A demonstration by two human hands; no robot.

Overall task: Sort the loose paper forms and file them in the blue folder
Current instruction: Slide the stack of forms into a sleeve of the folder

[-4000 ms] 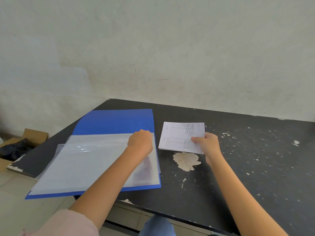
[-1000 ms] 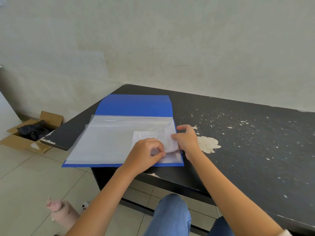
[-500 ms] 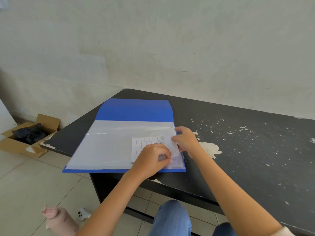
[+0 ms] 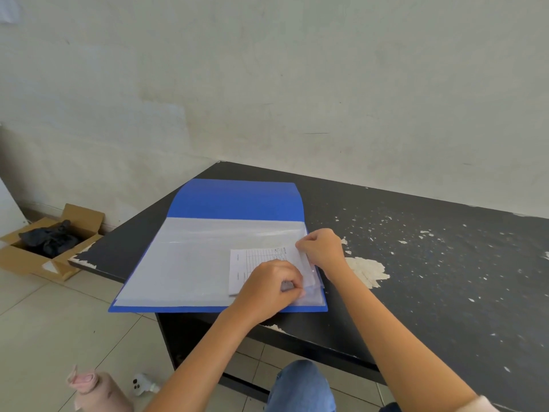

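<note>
The blue folder [image 4: 237, 199] lies open at the left end of the black table [image 4: 430, 263], its clear plastic sleeves [image 4: 190, 260] spread flat. A white paper form [image 4: 249, 263] with a printed grid lies partly inside the top sleeve near the folder's right edge. My left hand [image 4: 269, 288] pinches the lower right of the sleeve and form. My right hand [image 4: 322, 248] grips the sleeve's right edge by the form's upper corner. The form's right part is hidden under both hands.
The table's paint is chipped, with a large bare patch [image 4: 367, 270] just right of my hands. On the tiled floor at the left stands an open cardboard box [image 4: 44, 248] with dark cloth. A pink bottle [image 4: 98, 391] is near my knee.
Four seconds ago my right hand held the form beside the folder. Now the form sits farther left in the sleeve, and both hands stay at the sleeve's right edge.
</note>
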